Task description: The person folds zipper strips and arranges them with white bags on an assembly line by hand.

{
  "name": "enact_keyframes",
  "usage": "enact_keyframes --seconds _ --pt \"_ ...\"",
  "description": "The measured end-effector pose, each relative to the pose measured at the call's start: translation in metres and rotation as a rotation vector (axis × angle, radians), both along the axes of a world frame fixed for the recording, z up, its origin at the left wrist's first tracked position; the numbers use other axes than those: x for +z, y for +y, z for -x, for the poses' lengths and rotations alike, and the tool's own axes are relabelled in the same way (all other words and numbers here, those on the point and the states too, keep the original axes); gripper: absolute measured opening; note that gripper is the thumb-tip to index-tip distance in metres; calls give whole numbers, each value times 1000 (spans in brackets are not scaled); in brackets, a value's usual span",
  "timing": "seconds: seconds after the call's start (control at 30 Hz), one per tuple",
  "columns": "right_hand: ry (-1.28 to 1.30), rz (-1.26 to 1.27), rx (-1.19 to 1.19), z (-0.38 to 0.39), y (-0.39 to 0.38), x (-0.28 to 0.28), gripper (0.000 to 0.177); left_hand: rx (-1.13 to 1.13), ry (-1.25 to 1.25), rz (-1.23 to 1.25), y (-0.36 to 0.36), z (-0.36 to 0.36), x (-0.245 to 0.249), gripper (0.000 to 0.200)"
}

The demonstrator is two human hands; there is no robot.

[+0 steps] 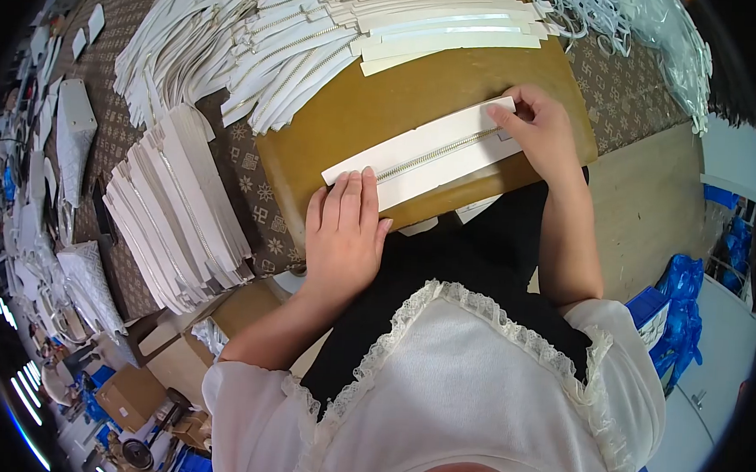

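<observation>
A pale, flat strip with a metal-toothed zipper (438,154) along its middle lies slanted across a brown board (438,72). My left hand (344,221) rests on the strip's left end, its fingers stretched out flat over the material and the zipper's end. At the other end, my right hand (542,129) grips the strip's upper right corner, thumb on top and the fingers curled behind the edge. Flat pale strips (449,22) are layered along the board's far edge. Beside them lies a fanned pile of white zippers (294,52).
A thick stack of zippered strips (170,212) stands left of the board on a brown patterned cloth (616,90). White loops (582,16) and a clear plastic bag (661,46) lie at the far right. Cardboard boxes (130,396) are at lower left.
</observation>
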State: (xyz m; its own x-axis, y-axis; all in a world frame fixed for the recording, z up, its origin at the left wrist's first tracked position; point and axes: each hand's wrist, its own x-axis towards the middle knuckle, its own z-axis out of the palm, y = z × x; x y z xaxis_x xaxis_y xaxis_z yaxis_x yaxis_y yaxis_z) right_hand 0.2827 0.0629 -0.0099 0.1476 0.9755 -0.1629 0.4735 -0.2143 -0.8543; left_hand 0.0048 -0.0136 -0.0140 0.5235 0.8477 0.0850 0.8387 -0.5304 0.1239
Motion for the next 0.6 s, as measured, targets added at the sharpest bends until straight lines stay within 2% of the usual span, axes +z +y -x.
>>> enact_keyframes --seconds 0.27,0.5,0.6 --pt "-122 -18 22 2 3 6 24 -18 23 -4 3 -1 2 63" --pt "-86 -14 29 -1 3 1 24 4 76 7 10 -14 10 64" --pt "-76 -14 33 -1 3 2 23 81 80 71 14 -24 19 65"
